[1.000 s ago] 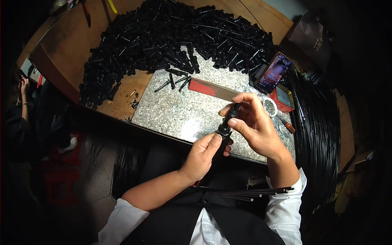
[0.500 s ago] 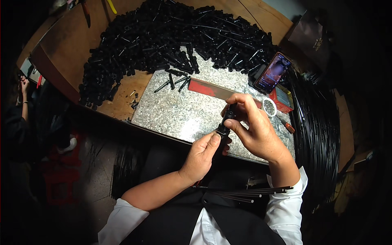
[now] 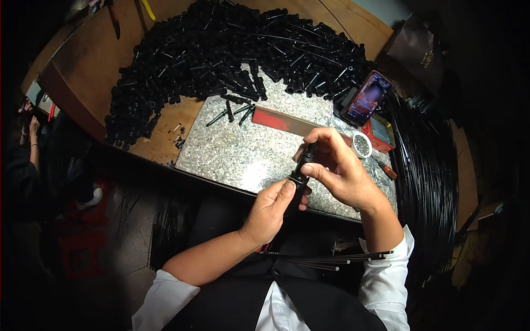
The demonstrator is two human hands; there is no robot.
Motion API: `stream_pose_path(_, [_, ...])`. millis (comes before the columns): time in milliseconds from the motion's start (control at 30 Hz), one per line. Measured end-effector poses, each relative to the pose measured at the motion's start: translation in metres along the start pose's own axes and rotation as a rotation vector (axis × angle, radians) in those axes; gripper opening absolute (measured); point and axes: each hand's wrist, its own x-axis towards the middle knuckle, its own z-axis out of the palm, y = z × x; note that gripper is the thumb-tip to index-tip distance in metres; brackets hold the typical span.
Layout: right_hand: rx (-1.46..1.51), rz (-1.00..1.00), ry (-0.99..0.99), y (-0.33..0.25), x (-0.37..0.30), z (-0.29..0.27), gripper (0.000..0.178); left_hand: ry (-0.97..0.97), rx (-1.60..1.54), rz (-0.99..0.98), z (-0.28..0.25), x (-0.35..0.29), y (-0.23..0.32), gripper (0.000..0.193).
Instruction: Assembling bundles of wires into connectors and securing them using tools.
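Low over the near edge of the work surface, my left hand [image 3: 272, 205] is closed around the lower part of a dark tubular piece. With thumb and fingers, my right hand [image 3: 343, 175] grips the upper end of this black tubular part [image 3: 301, 171]. The part is tilted, its top leaning away and to the right. Its lower end is hard to make out against dark clothing. Several thin dark rods with pale tips [image 3: 337, 261] lie across my lap below the hands.
A heap of black tubular parts [image 3: 221, 49] spreads across the back. A red-and-grey flat bar [image 3: 284, 122], a white cup of small bits [image 3: 361, 144], a screwdriver [image 3: 390, 172] and a propped phone [image 3: 367, 99] lie nearby. Long black rods [image 3: 428, 182] stand right. Another person's hands [image 3: 33, 127] show far left.
Both my hands keep their grip on the black part, which looks slightly more upright. The whole view has shifted a little. At far left, the other person's hands have moved.
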Motion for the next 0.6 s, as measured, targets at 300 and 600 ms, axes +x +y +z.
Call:
stream_pose_path(300, [0.004, 0.032, 0.048, 0.001, -0.004, 0.004, 0.037, -0.001, -0.045, 0.003, 0.0, 0.001, -0.001, 0.038])
stream_pose_path(600, [-0.148, 0.026, 0.034, -0.004, -0.002, 0.003, 0.036, -0.058, -0.022, 0.035, -0.005, 0.0, -0.003, 0.037])
